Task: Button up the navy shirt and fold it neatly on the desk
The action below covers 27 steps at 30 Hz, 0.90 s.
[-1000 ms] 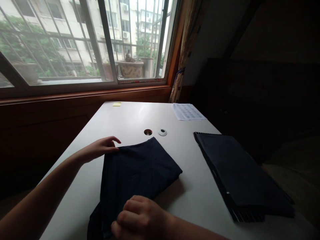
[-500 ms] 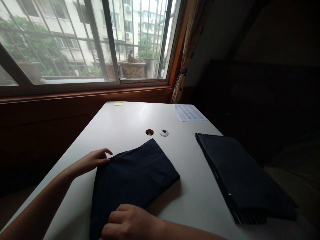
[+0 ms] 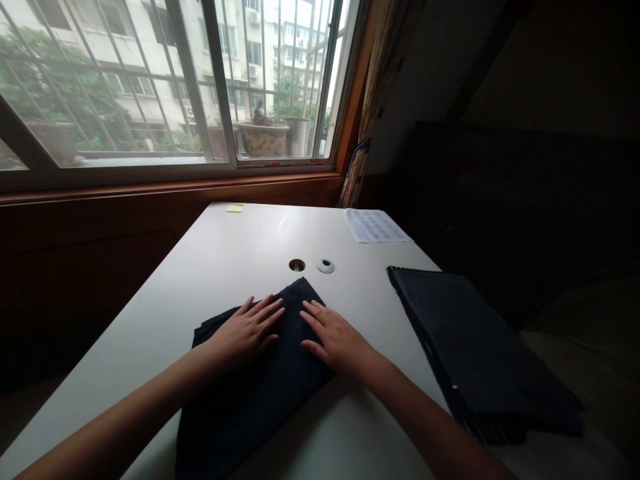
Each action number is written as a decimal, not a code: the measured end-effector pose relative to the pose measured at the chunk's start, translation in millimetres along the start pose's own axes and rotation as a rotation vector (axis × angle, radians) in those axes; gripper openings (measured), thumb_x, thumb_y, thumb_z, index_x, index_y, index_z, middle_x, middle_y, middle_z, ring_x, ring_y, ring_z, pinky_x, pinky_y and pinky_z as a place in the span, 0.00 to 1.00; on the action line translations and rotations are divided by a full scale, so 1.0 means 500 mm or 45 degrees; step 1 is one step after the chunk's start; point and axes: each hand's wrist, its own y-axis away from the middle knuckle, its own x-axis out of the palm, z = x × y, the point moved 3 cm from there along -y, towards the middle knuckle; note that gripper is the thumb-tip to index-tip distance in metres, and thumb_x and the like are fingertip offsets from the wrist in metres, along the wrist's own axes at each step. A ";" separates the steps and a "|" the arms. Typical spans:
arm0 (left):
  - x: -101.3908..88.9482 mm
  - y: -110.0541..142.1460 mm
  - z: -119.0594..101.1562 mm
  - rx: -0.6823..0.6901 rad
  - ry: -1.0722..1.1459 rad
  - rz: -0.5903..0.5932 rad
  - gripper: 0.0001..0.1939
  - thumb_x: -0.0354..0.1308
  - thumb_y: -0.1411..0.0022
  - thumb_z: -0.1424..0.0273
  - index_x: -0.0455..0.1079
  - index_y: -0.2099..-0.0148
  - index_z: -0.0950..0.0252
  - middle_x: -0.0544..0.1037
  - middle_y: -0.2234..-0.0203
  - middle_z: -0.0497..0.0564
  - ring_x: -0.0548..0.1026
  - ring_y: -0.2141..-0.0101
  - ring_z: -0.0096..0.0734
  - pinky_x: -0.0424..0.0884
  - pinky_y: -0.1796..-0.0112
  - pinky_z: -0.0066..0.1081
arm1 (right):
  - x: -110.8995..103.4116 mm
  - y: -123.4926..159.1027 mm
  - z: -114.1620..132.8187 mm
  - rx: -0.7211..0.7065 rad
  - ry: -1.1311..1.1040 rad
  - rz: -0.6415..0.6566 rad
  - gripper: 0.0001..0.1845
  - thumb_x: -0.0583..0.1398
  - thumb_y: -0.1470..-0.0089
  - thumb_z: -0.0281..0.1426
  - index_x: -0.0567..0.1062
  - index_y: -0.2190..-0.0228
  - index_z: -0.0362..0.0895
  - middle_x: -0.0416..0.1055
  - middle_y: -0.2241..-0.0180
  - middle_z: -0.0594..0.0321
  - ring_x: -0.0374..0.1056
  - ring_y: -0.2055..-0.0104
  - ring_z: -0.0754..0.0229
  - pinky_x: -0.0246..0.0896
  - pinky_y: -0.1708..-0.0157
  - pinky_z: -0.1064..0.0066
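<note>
A dark navy folded cloth [image 3: 265,407] lies at a slant on the white table [image 3: 165,280], its pointed far corner near the round hole. My left hand [image 3: 247,330] rests flat on the cloth's upper left part, fingers spread and pointing toward that corner. On the right edge of the cloth lies my right hand [image 3: 335,333], palm down with its fingers stretched out. Neither hand grips anything. Both forearms come in from the bottom of the view, and the left one hides some of the cloth's left side.
To the right lies a stack of dark folded cloth [image 3: 465,340] with striped edges. Printed sheets [image 3: 377,227] and a yellow sticky note [image 3: 235,208] are at the far edge. A cable hole [image 3: 297,265] and its white ring cover [image 3: 326,266] sit mid-table. Beyond is a barred window [image 3: 165,80].
My left hand has moved right from the cloth's left edge onto its top. My right hand has gone from the near end up to the right edge, its fingers now straightened.
</note>
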 end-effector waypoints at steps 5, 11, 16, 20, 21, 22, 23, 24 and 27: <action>0.042 0.016 0.027 -0.109 -0.073 0.000 0.31 0.41 0.26 0.53 0.44 0.27 0.56 0.49 0.30 0.52 0.48 0.31 0.46 0.43 0.34 0.52 | 0.030 0.030 -0.011 0.001 0.016 0.104 0.37 0.53 0.35 0.48 0.54 0.32 0.44 0.45 0.29 0.52 0.41 0.28 0.47 0.46 0.33 0.46; 0.043 0.065 0.059 -0.210 -0.096 0.009 0.32 0.41 0.26 0.52 0.38 0.26 0.54 0.46 0.29 0.50 0.46 0.31 0.44 0.42 0.33 0.51 | 0.043 0.065 -0.031 0.047 0.013 0.128 0.37 0.48 0.33 0.50 0.50 0.31 0.45 0.42 0.29 0.51 0.40 0.28 0.49 0.44 0.33 0.46; 0.043 0.104 0.084 -0.277 -0.135 0.013 0.33 0.41 0.26 0.52 0.36 0.26 0.55 0.45 0.29 0.49 0.46 0.31 0.44 0.43 0.33 0.52 | 0.048 0.106 -0.047 0.102 0.004 0.185 0.39 0.47 0.34 0.52 0.49 0.31 0.46 0.41 0.29 0.54 0.37 0.27 0.49 0.40 0.32 0.46; 0.042 0.137 0.106 -0.320 -0.204 0.014 0.33 0.41 0.26 0.52 0.37 0.26 0.56 0.46 0.30 0.51 0.48 0.31 0.45 0.44 0.34 0.55 | 0.043 0.140 -0.069 0.146 -0.040 0.221 0.38 0.48 0.35 0.53 0.49 0.31 0.48 0.41 0.29 0.56 0.39 0.28 0.49 0.40 0.32 0.47; 0.038 0.143 0.108 -0.327 -0.223 0.003 0.33 0.41 0.26 0.52 0.39 0.27 0.56 0.47 0.30 0.51 0.48 0.31 0.46 0.45 0.34 0.56 | 0.038 0.146 -0.077 0.161 -0.066 0.228 0.38 0.48 0.34 0.53 0.51 0.31 0.49 0.43 0.29 0.55 0.41 0.28 0.48 0.41 0.32 0.47; 0.031 0.149 0.106 -0.329 -0.241 -0.017 0.33 0.41 0.26 0.52 0.40 0.27 0.56 0.46 0.30 0.52 0.49 0.31 0.47 0.46 0.35 0.57 | 0.031 0.149 -0.085 0.179 -0.099 0.224 0.37 0.48 0.34 0.52 0.52 0.32 0.49 0.45 0.29 0.55 0.43 0.28 0.48 0.43 0.33 0.47; 0.023 0.153 0.100 -0.325 -0.254 -0.041 0.32 0.42 0.26 0.52 0.42 0.27 0.56 0.46 0.30 0.53 0.49 0.31 0.48 0.47 0.35 0.58 | 0.022 0.151 -0.093 0.198 -0.135 0.202 0.35 0.48 0.34 0.51 0.54 0.32 0.48 0.47 0.30 0.54 0.45 0.29 0.48 0.45 0.33 0.48; 0.011 0.155 0.090 -0.310 -0.260 -0.062 0.32 0.43 0.26 0.52 0.43 0.27 0.56 0.46 0.29 0.53 0.48 0.31 0.49 0.47 0.35 0.59 | 0.011 0.150 -0.101 0.222 -0.168 0.158 0.34 0.48 0.33 0.49 0.56 0.33 0.47 0.50 0.31 0.54 0.47 0.30 0.49 0.47 0.33 0.50; -0.030 0.152 0.025 -0.190 -0.204 -0.051 0.31 0.45 0.26 0.54 0.43 0.27 0.54 0.46 0.29 0.52 0.47 0.31 0.49 0.47 0.35 0.58 | -0.021 0.133 -0.117 0.307 -0.239 -0.013 0.29 0.50 0.32 0.43 0.62 0.36 0.44 0.63 0.38 0.50 0.59 0.36 0.49 0.53 0.37 0.53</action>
